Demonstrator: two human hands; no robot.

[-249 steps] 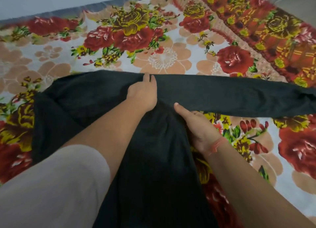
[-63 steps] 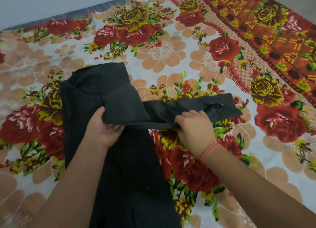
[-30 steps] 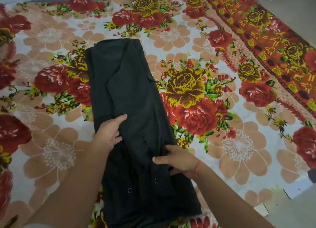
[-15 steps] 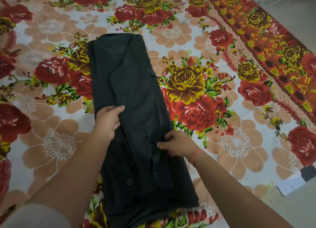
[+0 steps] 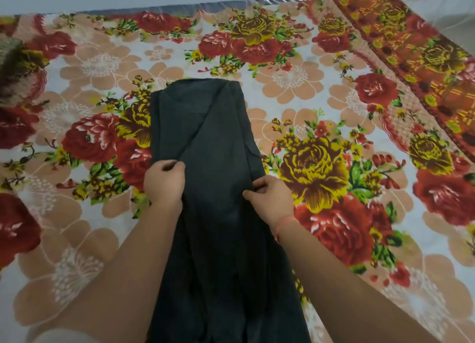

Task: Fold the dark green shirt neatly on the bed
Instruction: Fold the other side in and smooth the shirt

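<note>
The dark green shirt (image 5: 213, 142) lies on the bed as a long narrow strip, its sides and sleeves folded inward, running from mid-bed toward me. My left hand (image 5: 164, 182) pinches the strip's left edge about halfway along. On the opposite edge my right hand (image 5: 267, 196) pinches the cloth at the same height. The near half of the shirt looks raised between my forearms, and its hem runs out of the bottom of the frame.
A floral bedsheet (image 5: 321, 162) in red, yellow and peach covers the bed. A darker orange patterned border (image 5: 421, 57) runs along the right side. The far bed edge (image 5: 180, 7) meets a pale wall. A brownish blurred object (image 5: 12, 67) sits at far left.
The shirt went from spread wide, with one sleeve stretched right, to a narrow strip. In the last second both hands shifted from resting on the cloth to pinching its side edges.
</note>
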